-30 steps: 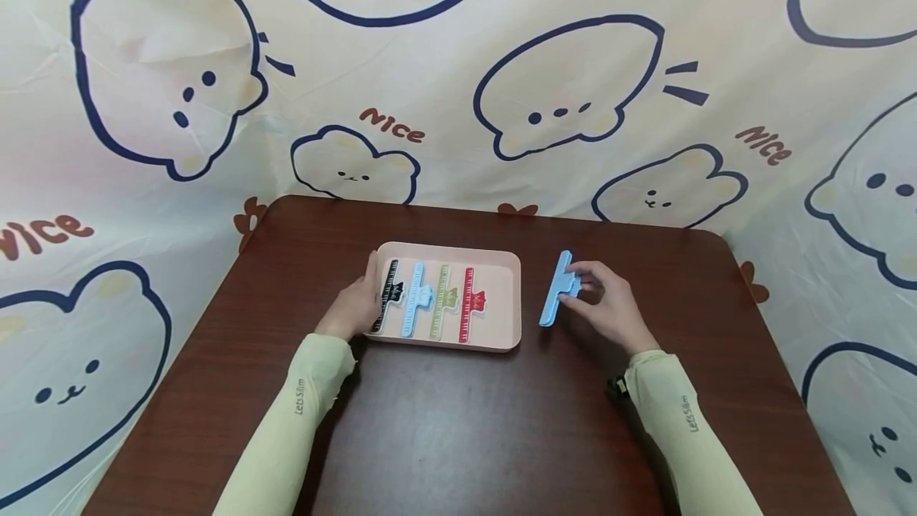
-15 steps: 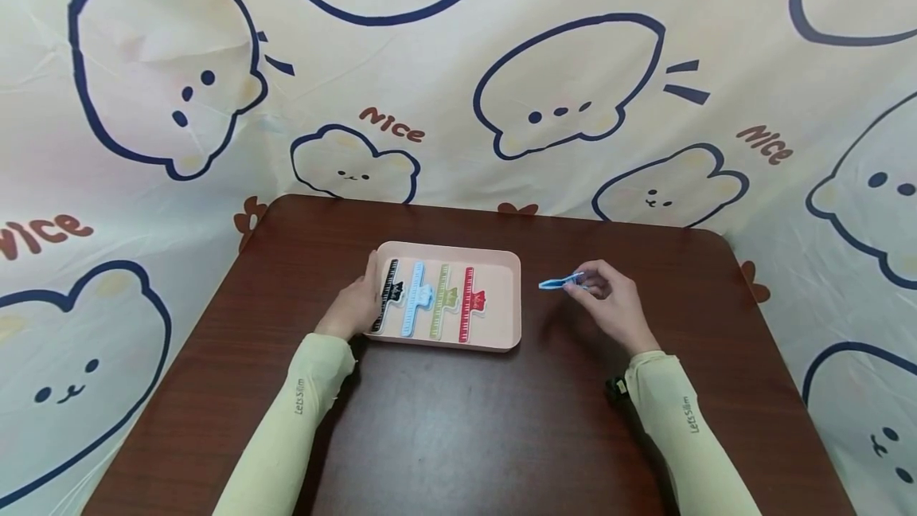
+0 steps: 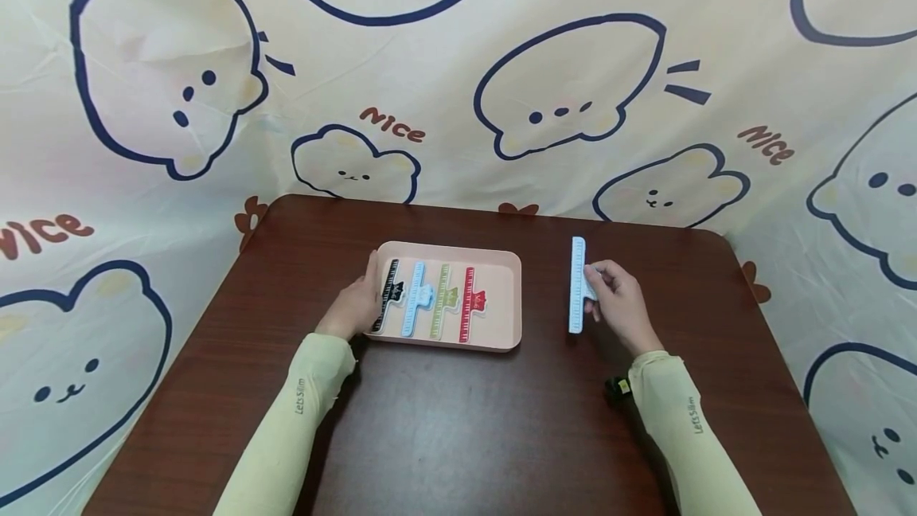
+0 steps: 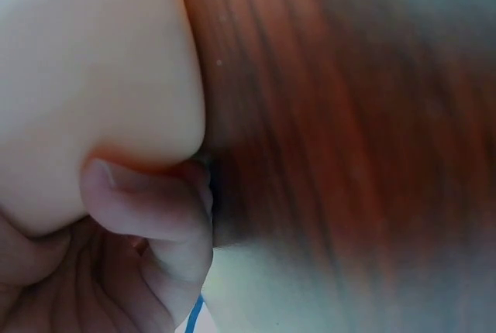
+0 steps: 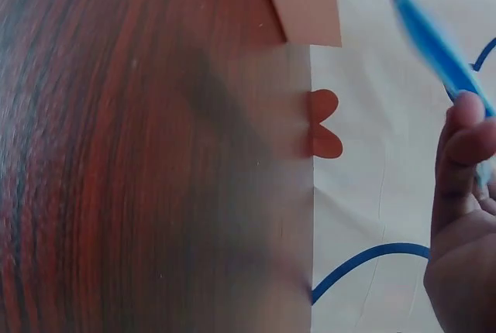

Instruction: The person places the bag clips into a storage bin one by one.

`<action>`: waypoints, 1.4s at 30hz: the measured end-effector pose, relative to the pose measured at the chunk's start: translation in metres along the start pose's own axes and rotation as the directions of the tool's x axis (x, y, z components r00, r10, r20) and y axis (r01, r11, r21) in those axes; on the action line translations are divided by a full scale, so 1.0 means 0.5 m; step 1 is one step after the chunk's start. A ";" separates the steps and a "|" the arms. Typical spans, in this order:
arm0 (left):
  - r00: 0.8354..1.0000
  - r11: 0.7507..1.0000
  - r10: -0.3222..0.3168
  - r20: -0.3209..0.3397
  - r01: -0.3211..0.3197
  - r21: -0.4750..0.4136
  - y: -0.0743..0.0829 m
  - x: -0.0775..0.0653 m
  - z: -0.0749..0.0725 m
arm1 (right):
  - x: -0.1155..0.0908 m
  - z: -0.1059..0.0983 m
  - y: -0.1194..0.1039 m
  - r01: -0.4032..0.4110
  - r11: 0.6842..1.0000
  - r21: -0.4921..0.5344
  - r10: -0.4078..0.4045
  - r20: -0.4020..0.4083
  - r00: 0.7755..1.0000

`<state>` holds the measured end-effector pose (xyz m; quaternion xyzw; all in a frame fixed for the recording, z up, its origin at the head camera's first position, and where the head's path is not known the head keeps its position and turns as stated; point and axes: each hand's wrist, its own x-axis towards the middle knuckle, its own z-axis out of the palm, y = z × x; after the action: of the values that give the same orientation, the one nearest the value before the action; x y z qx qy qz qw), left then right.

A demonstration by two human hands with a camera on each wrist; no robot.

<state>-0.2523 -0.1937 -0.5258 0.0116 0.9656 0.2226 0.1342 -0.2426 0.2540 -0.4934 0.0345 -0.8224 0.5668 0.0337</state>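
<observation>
My right hand (image 3: 622,301) pinches a light-blue ruler clip (image 3: 577,285) by its handle side, above the table right of the tray. The clip's long strip stands nearly upright in the head view, its marked face showing. In the right wrist view the blue clip (image 5: 434,35) is seen edge-on above my fingertips. My left hand (image 3: 353,305) grips the left edge of a pink tray (image 3: 505,333); in the left wrist view its thumb (image 4: 143,201) presses the tray's wall (image 4: 101,62). In the tray lie a black clip (image 3: 390,295), a blue clip (image 3: 413,299), a green clip (image 3: 442,301) and a red clip (image 3: 469,305), side by side.
The tray stands on a dark brown wooden table (image 3: 444,436). Behind and beside the table hangs a pale cloth (image 3: 458,86) with cartoon bears. Inside the tray, bare surface shows right of the red clip.
My right hand has turned the blue clip over, from tilted through edge-on to upright with its marked face showing, and moved it slightly right. The left hand and tray have not moved.
</observation>
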 end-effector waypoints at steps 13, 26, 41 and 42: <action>1.000 1.000 0.006 -0.003 -0.006 -0.007 0.000 -0.001 0.001 | 0.001 -0.008 0.012 -0.027 0.987 0.156 0.017 0.066 0.998; 0.999 0.999 0.036 -0.020 -0.035 0.024 0.000 0.000 0.002 | 0.003 -0.015 0.025 -0.097 0.976 0.197 0.059 0.188 0.980; 1.000 1.000 0.017 -0.003 -0.017 0.006 0.001 0.002 0.000 | 0.002 -0.001 0.017 -0.089 0.986 0.141 0.059 0.206 0.977; 1.000 1.000 0.013 0.000 -0.013 0.002 0.001 0.001 -0.001 | 0.003 0.000 0.017 -0.087 0.987 0.137 0.057 0.207 0.977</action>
<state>-0.2532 -0.1933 -0.5253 0.0180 0.9657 0.2225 0.1329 -0.2448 0.2571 -0.5013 0.0643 -0.7788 0.6196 -0.0733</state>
